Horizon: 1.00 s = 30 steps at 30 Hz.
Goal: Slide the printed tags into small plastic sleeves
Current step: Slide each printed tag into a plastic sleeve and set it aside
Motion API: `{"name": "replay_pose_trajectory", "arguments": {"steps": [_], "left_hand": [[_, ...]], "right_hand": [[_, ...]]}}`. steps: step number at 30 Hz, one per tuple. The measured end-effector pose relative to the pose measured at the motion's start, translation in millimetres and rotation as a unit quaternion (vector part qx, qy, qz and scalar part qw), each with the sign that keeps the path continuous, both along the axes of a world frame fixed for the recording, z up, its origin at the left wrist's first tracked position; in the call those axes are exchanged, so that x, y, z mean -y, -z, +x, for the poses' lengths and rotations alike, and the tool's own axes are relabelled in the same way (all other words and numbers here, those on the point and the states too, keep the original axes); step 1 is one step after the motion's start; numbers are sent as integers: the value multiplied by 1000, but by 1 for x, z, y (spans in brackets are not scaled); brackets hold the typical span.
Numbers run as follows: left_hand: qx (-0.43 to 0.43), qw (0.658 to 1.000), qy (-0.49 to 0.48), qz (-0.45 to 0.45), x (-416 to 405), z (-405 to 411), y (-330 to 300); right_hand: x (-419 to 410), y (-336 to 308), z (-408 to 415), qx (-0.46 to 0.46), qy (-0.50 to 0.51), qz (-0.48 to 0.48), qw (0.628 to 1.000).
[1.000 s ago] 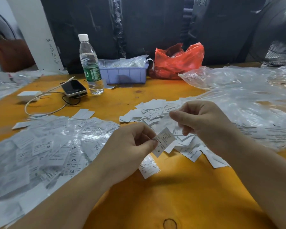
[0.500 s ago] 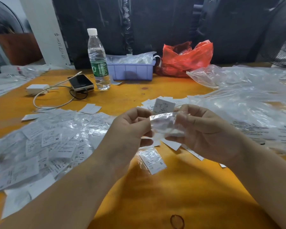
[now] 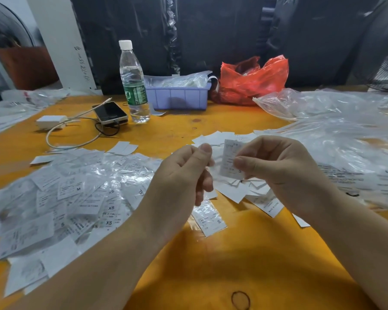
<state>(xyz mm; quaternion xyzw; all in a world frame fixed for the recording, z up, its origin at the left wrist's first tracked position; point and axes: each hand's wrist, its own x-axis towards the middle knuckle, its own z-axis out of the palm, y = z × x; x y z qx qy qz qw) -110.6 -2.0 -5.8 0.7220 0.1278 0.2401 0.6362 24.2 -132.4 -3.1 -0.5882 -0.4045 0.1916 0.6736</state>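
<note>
An orange table (image 3: 166, 135) fills the frame. A sprawl of clear plastic bags (image 3: 345, 139) covers its right side, and a heap of sleeved tags (image 3: 76, 193) spreads across the left. Near the top centre stand a red bag (image 3: 255, 81), a lilac tray (image 3: 179, 97) and a water bottle (image 3: 133, 83), with a phone (image 3: 110, 113) and white charger (image 3: 51, 121) to their left. A loose pile of bare tags (image 3: 238, 191) lies in the middle, under the hands. The left hand (image 3: 179, 175) pinches the edge of a clear sleeve (image 3: 215, 162) between thumb and curled fingers. The right hand (image 3: 278, 171) pinches a printed tag (image 3: 230, 157), held upright at centre frame, touching the sleeve. One sleeved tag (image 3: 208, 218) marked S lies below them.
</note>
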Motion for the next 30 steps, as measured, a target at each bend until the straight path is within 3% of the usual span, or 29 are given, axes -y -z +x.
{"name": "replay_pose_trajectory", "arguments": {"steps": [5, 9, 12, 15, 19, 26, 30], "left_hand": [[-27, 999, 30, -15, 0, 0, 3], [15, 995, -50, 84, -4, 1, 7], [29, 988, -75, 131, -5, 1, 6], [30, 984, -69, 163, -1, -2, 4], [31, 984, -22, 176, 5, -5, -1], [37, 978, -3, 208, 5, -4, 3], [-17, 987, -51, 150, -3, 1, 10]], "right_hand": [[-1, 3, -8, 130, 38, -10, 991], [1, 0, -11, 189, 11, -29, 982], [3, -3, -5, 165, 7, -55, 985], [3, -5, 0, 80, -31, -95, 992], [0, -2, -7, 95, -79, -156, 980], [3, -5, -3, 70, -69, -132, 986], [2, -3, -1, 65, -53, -98, 992]]}}
